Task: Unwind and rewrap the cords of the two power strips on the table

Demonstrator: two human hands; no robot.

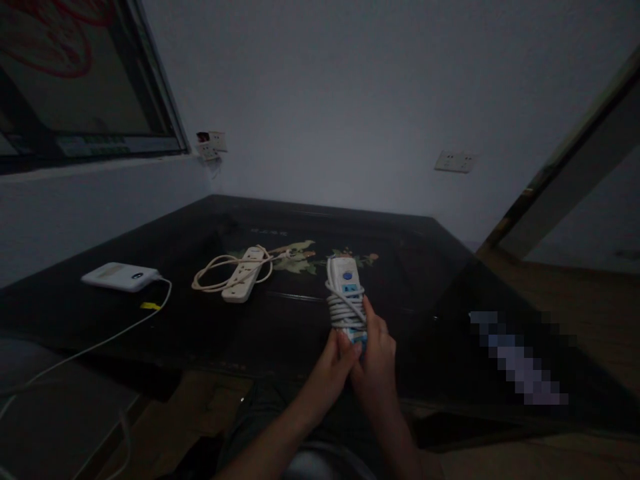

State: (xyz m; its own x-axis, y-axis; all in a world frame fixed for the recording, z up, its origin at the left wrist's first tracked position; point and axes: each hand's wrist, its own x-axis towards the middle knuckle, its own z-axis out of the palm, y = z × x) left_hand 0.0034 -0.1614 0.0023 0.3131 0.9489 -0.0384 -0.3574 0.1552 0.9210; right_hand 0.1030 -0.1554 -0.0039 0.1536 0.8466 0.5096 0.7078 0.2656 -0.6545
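White power strip (345, 275) held upright over the near edge of the dark table (280, 320), its cord (346, 308) already wound about its middle.

The strip's lower end is gripped by the right hand (379, 357), whose fingers are closed round it, and the left hand (333, 368) is pressed against the same end with fingertips pinched there. The coils are seen to lie tight and close together, so the winding is judged nearly done. Whether the plug end is tucked in cannot be told, as it is hidden by the hands. A second beige strip (243, 275) is left lying farther back on the table, its cable (210, 277) only loosely looped.
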